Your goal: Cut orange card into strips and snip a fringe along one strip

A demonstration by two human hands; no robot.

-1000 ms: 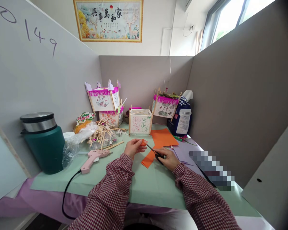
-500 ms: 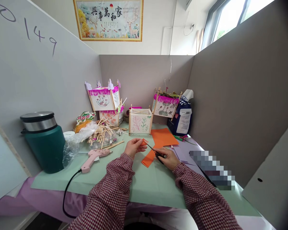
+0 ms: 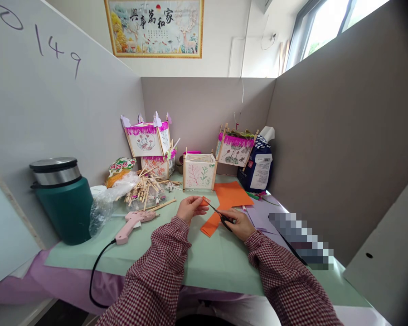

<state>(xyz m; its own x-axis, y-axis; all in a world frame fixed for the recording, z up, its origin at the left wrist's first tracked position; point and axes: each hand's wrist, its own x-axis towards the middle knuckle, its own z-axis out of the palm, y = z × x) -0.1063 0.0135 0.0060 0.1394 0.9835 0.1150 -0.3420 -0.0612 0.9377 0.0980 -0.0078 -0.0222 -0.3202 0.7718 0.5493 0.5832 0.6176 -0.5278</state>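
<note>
Two hands (image 3: pixel 189 209) (image 3: pixel 236 225) over the counter (image 3: pixel 211 262), left fingers (image 3: pixel 194 204) pinching a bit of orange paper (image 3: pixel 205 201), right fingers (image 3: pixel 231 218) holding black scissors (image 3: pixel 220 215), pink glue gun (image 3: pixel 133 222) nearby

Soft daylight comes from the window (image 3: pixel 321 27) at upper right, its panes blown out to white, while faint shadows fall on the surface (image 3: pixel 221 267). Wide-angle distortion bends the partition (image 3: pixel 340 136), the corners darken, and a pixelated patch (image 3: pixel 301 241) blurs one spot.
</note>
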